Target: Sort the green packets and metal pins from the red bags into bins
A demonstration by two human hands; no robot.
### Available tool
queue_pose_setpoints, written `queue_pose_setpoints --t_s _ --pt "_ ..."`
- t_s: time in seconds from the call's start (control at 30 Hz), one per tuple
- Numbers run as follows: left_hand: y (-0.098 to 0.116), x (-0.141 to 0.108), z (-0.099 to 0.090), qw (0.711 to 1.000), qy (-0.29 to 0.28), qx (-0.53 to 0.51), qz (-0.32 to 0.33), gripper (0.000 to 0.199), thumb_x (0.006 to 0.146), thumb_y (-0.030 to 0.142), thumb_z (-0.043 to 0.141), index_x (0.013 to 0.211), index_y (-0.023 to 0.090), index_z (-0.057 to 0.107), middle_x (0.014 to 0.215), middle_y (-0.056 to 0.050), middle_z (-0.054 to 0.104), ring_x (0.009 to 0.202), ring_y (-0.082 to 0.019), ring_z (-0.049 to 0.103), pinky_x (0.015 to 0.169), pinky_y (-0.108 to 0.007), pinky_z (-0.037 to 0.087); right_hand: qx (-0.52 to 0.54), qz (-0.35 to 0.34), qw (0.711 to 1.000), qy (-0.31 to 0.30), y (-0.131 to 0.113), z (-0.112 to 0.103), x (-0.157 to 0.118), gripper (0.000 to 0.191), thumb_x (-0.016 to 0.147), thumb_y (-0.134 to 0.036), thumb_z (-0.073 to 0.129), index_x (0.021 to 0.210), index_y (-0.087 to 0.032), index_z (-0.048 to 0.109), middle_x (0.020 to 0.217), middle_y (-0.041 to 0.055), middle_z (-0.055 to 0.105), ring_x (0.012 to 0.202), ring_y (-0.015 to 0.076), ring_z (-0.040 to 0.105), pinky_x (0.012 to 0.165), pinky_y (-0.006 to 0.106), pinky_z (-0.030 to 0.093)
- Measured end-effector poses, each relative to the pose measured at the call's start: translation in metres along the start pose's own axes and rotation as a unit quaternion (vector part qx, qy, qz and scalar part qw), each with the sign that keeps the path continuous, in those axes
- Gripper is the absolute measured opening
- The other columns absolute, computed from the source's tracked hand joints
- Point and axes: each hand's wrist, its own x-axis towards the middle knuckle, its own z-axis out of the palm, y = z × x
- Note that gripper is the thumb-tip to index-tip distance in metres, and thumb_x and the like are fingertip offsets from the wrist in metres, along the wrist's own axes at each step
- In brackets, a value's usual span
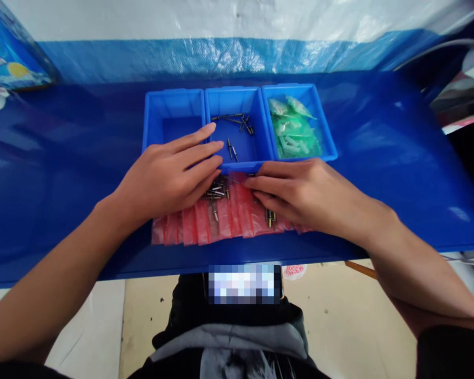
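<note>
My left hand [174, 173] lies palm down, fingers stretched out over the front of the left blue bin [174, 97] and the corner of the middle bin [237, 95]. Its thumb is hidden. Under and beside its fingers is a small pile of blind rivets [217, 190] on red plastic bags [225, 223] laid overlapping in a row. At the front rim of the middle bin, my right hand [296, 187] has its fingers closed together over the bags; what its fingertips hold, if anything, cannot be made out. More rivets [270, 217] show below that hand. Several loose rivets [247, 125] lie in the middle bin.
Green plastic bags [296, 129] fill the right blue bin [329, 142]. All three bins stand side by side on a blue table [379, 158]. A blue printed package [13, 52] is at the back left. A phone with a blurred screen [243, 284] rests on my lap.
</note>
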Motion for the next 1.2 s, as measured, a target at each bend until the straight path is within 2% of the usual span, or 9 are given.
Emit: queue_pose_setpoints --t_s 0.23,0.4,0.47,0.57,0.67,0.77,0.9,1.0,1.2 --pt "-0.004 0.003 0.001 0.999 0.016 0.015 0.023 0.021 0.109 0.019 0.059 0.121 0.009 0.074 0.132 -0.013 0.079 0.14 -0.034 0.069 0.103 -0.046 0.071 0.062 -0.045 0.994 0.08 0.004 -0.001 0.003 0.019 0.106 -0.011 0.061 0.109 -0.015 0.079 0.107 0.0095 0.08 0.089 0.0177 0.077 0.078 0.031 0.06" --pt "0.015 0.003 -0.028 1.0 0.024 0.016 -0.006 0.02 0.109 0.022 0.062 0.124 0.017 0.074 0.139 -0.007 0.077 0.137 -0.029 0.072 0.104 -0.046 0.071 0.253 0.035 0.924 0.286 -0.001 -0.005 0.01 0.014 0.101 -0.011 0.071 0.106 -0.019 0.081 0.1 0.0054 0.079 0.083 0.0164 0.079 0.067 0.032 0.068" --pt "0.048 -0.013 -0.044 0.997 0.064 -0.012 -0.051 0.022 0.106 0.021 0.067 0.126 0.018 0.074 0.144 -0.006 0.075 0.141 -0.025 0.07 0.113 -0.045 0.067 0.28 0.075 0.894 0.341 -0.001 -0.006 0.011 0.015 0.102 -0.014 0.072 0.11 -0.021 0.083 0.111 0.0088 0.079 0.092 0.0204 0.081 0.069 0.036 0.074" --pt "0.123 -0.056 -0.05 0.99 0.086 -0.107 -0.042 0.019 0.108 0.021 0.064 0.12 0.022 0.078 0.141 0.001 0.077 0.139 -0.013 0.07 0.12 -0.027 0.06 0.243 0.085 0.901 0.349 0.001 -0.006 0.01 0.021 0.103 -0.017 0.071 0.115 -0.027 0.084 0.125 0.0093 0.078 0.11 0.0272 0.08 0.077 0.043 0.077" --pt "0.202 -0.101 -0.028 0.977 0.056 -0.157 -0.135 0.021 0.104 0.016 0.065 0.118 0.02 0.081 0.127 0.001 0.082 0.127 -0.013 0.074 0.118 -0.025 0.06 0.182 0.081 0.91 0.364 0.003 -0.005 0.009 0.024 0.104 -0.016 0.067 0.111 -0.032 0.083 0.119 0.0062 0.079 0.103 0.0259 0.078 0.073 0.044 0.072" --pt "0.253 -0.126 0.004 0.969 -0.03 -0.12 -0.215 0.04 0.102 0.012 0.062 0.14 0.017 0.073 0.153 -0.006 0.069 0.152 -0.025 0.059 0.135 -0.04 0.043 0.096 0.027 0.912 0.397 0.007 0.0 0.011 0.021 0.102 -0.014 0.067 0.104 -0.028 0.082 0.105 0.0059 0.08 0.092 0.0231 0.078 0.075 0.043 0.067" --pt "0.267 -0.127 0.033 0.958 -0.102 -0.063 -0.259 0.061 0.101 0.022 0.066 0.162 0.02 0.056 0.169 -0.013 0.052 0.159 -0.037 0.047 0.139 -0.056 0.028 0.009 -0.037 0.928 0.371 0.013 0.004 0.012 0.024 0.099 -0.006 0.065 0.104 -0.025 0.078 0.104 0.0058 0.081 0.093 0.0206 0.078 0.079 0.038 0.063" --pt "0.259 -0.121 0.044 0.954 -0.145 -0.013 -0.262 0.071 0.099 0.034 0.07 0.166 0.025 0.05 0.164 -0.01 0.057 0.148 -0.035 0.055 0.129 -0.052 0.04 -0.092 -0.093 0.94 0.316 0.017 0.003 0.007 0.023 0.096 -0.004 0.063 0.105 -0.023 0.074 0.099 0.0032 0.08 0.08 0.0143 0.074 0.063 0.028 0.054" --pt "0.253 -0.124 0.046 0.941 -0.154 -0.01 -0.3 0.082 0.093 0.038 0.081 0.168 0.028 0.047 0.151 -0.01 0.065 0.138 -0.035 0.061 0.111 -0.047 0.057 -0.272 -0.12 0.944 0.144 0.011 0.001 -0.001 0.016 0.104 -0.023 0.063 0.094 -0.017 0.073 0.067 -0.0014 0.064 0.058 0.0134 0.059 0.052 0.033 0.035"
